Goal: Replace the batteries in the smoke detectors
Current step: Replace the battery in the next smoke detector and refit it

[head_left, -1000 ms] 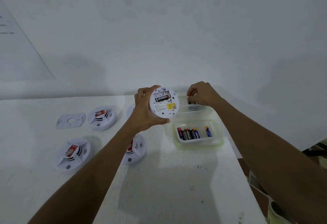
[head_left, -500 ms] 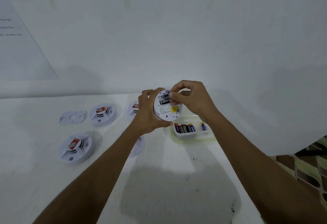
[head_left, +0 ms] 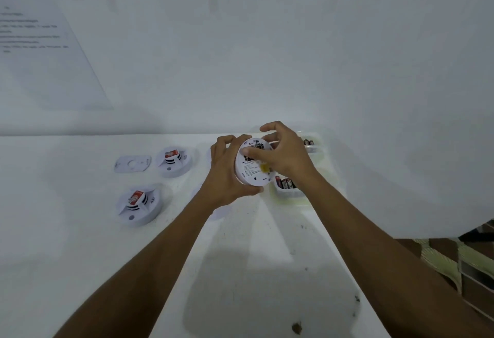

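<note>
Detector [head_left: 252,174] is held above the surface [head_left: 240,271], rim clamped by left hand [head_left: 226,177] fingers; right hand [head_left: 286,156] thumb is pressed on its battery [head_left: 251,160], fingers spread. Probably light, stiff plastic, best gripped there.

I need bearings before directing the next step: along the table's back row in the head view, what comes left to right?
Mounting plate → red-tagged smoke detector → left hand → held smoke detector → right hand → far battery container.
</note>
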{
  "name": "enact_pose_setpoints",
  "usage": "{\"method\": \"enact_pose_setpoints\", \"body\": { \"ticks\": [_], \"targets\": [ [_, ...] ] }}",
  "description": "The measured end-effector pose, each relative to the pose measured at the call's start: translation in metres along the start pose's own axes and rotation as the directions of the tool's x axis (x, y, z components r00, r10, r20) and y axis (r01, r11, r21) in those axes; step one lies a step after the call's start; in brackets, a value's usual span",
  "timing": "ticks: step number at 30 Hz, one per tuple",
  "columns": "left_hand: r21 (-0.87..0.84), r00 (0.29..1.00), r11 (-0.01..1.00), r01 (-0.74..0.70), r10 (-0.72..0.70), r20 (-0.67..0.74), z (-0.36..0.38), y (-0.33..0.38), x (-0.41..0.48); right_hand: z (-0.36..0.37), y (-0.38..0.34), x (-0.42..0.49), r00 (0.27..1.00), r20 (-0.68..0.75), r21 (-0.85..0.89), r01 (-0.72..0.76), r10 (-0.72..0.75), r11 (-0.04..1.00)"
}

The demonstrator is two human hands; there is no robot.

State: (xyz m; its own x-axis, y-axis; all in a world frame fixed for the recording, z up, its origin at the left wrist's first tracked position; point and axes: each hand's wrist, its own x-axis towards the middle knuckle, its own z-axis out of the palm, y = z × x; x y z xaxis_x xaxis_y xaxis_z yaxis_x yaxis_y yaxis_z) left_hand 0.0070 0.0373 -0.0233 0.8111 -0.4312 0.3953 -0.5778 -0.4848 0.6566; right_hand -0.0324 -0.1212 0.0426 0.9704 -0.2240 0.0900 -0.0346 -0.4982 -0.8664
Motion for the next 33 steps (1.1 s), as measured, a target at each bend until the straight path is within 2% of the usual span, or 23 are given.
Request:
{"method": "enact_pose_setpoints", "body": {
  "ticks": [6,16,21,23,25,28,31,33],
  "targets": [
    [-0.047,0.998,0.997,-0.056,0.057,0.015,-0.034,-0.022,-0.016,0.039,-0.014,0.0,1.0,-0.021,0.079,-0.014,0.016,0.997],
    [-0.121,0.989,0.991,-0.048,0.064,0.135,-0.143,-0.113,-0.046,0.145,-0.054,0.016,0.984,0.171,0.344,-0.016,-0.046,0.939],
    [-0.151,0.995,0.988,0.011,0.004,0.102,-0.203,-0.166,-0.064,0.206,-0.072,0.034,0.962,0.274,0.468,-0.15,0.019,0.871],
    [-0.145,0.996,0.988,0.051,-0.039,0.084,-0.225,-0.188,-0.073,0.232,-0.077,0.044,0.976,0.216,0.309,-0.091,0.023,0.947],
    [-0.145,0.994,0.986,0.086,-0.076,0.072,-0.246,-0.206,-0.081,0.256,-0.077,0.056,0.981,0.182,0.019,0.06,-0.062,0.998],
    [-0.129,0.996,0.988,0.083,-0.076,0.056,-0.272,-0.224,-0.09,0.289,-0.08,0.071,0.936,0.315,-0.296,0.253,-0.156,0.921],
    [-0.12,0.995,0.988,0.093,-0.089,0.036,-0.286,-0.243,-0.095,0.315,-0.088,0.083,0.873,0.479,-0.466,0.343,-0.093,0.815],
    [-0.127,0.994,0.986,0.105,-0.101,0.033,-0.292,-0.253,-0.097,0.325,-0.093,0.089,0.849,0.529,-0.52,0.339,-0.016,0.784]
  ]
}}
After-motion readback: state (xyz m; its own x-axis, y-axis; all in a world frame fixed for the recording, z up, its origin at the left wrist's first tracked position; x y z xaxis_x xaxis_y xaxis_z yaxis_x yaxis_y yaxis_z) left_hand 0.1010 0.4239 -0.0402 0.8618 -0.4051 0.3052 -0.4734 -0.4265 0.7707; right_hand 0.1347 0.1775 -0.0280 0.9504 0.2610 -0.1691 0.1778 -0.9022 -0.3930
